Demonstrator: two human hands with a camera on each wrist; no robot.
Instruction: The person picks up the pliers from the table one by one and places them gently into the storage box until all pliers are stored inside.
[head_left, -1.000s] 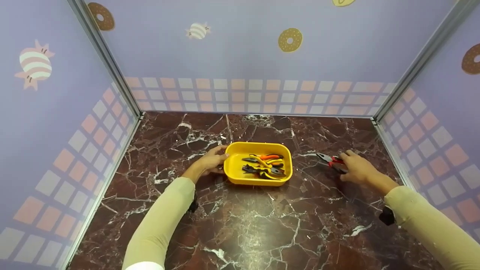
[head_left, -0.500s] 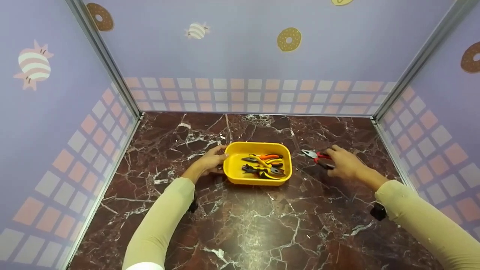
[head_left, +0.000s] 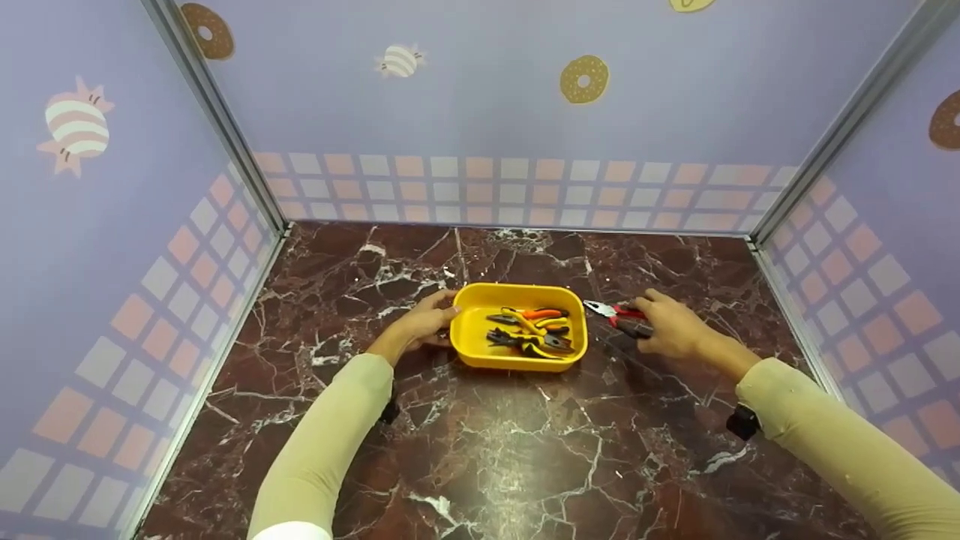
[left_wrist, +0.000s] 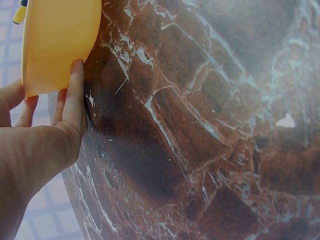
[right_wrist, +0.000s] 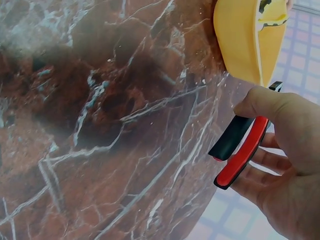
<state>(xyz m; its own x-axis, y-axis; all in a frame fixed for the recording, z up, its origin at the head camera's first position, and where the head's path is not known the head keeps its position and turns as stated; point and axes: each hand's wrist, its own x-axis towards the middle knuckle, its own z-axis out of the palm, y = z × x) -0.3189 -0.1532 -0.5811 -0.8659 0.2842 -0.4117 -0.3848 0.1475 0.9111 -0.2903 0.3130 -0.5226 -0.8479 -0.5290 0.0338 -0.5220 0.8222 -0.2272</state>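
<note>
1. Marble table top (head_left: 495, 450): dark red-brown with white veining; bare surface nearest the viewer, both cream sleeves reaching over it.
2. Left hand (head_left: 420, 326): rests against the left end of the yellow tray (head_left: 469, 330). Fingers lie straight along the tray's outer wall, thumb on the near side, as the left wrist view shows; the hand touches and steadies the tray rather than closing round it.
3. Yellow tray: rectangular, rounded corners, standing flat on the table at centre. Contents: several pliers (head_left: 529, 330) with orange, yellow and black handles, lying crossed over one another.
4. Right hand (head_left: 667, 330): just right of the tray, fingers and thumb curled round the handles of the red-and-black pliers (head_left: 611, 311).
5. Red-and-black pliers: held low over the table, metal nose pointing left, its tip just beside the tray's right rim, outside the tray. Handles pressed close together in the grip, per the right wrist view.
6. Booth walls (head_left: 480, 112): lilac, printed with doughnuts, striped sweets and a pink-and-white check band.
</note>
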